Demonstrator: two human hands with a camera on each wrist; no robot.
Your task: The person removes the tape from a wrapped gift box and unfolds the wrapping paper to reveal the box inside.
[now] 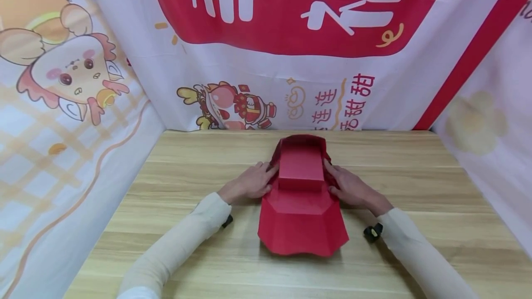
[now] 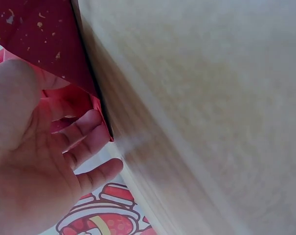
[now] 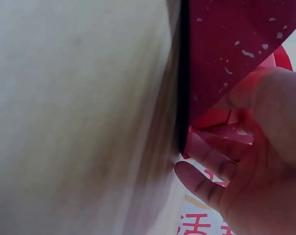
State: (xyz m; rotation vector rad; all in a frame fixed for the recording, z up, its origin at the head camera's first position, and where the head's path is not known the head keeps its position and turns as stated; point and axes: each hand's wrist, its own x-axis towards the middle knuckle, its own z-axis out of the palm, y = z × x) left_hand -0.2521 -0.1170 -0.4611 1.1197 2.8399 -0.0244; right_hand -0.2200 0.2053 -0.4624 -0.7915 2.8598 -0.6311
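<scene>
A red paper gift box (image 1: 303,234) lies opened out on the table, its near flap spread toward me. Inside it sits a smaller plain red box (image 1: 301,163). My left hand (image 1: 251,181) holds the left side of the gift box, index finger reaching to the inner box. From the right, my right hand (image 1: 353,187) grips the opposite side in much the same way. Both wrist views show a gold-flecked side panel (image 2: 45,44) of the gift box, with thumb and fingers about its edge. Some fingertips are hidden behind the red panels.
The wood-grain table (image 1: 199,262) runs back to a printed white cloth (image 1: 266,66) hung behind it. More printed cloth (image 1: 75,151) walls off the left side, and another stands at the right. Black wrist straps (image 1: 372,233) sit at the sleeves.
</scene>
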